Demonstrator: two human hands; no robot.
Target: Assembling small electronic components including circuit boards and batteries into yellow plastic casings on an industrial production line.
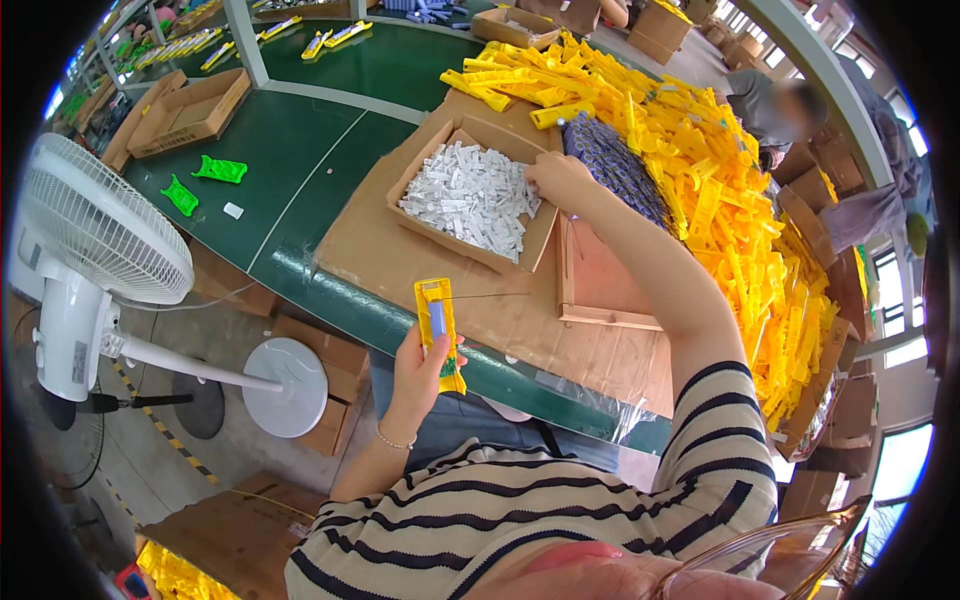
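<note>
- Head view: closest to the lens, the rim of a pair of glasses [790,545] and a striped shirt [520,520] fill the lower edge, above a seated person's lap at a green worktable [290,150].
- The left hand [420,375] is closed around a yellow plastic holder [438,330], gripping its lower end and holding it upright just in front of the table's near edge; a pale blue-grey strip sits in the holder's upper half.
- The right hand [560,180] reaches over the far corner of a shallow cardboard box [470,195], its fingers curled down into a heap of small white parts [470,195]; whether it has pinched one cannot be told.
- The box rests on a flattened cardboard sheet [400,260] spread over the table.
- Just beyond the right hand lies a bundle of dark blue pieces [615,165], and past it a large pile of yellow holders [720,180].
- Two green plastic parts [205,180] lie well to the left on the table.
- A white pedestal fan [90,240] stands on the floor at left.
- Another person [790,110] sits bent over at the far right.
</note>
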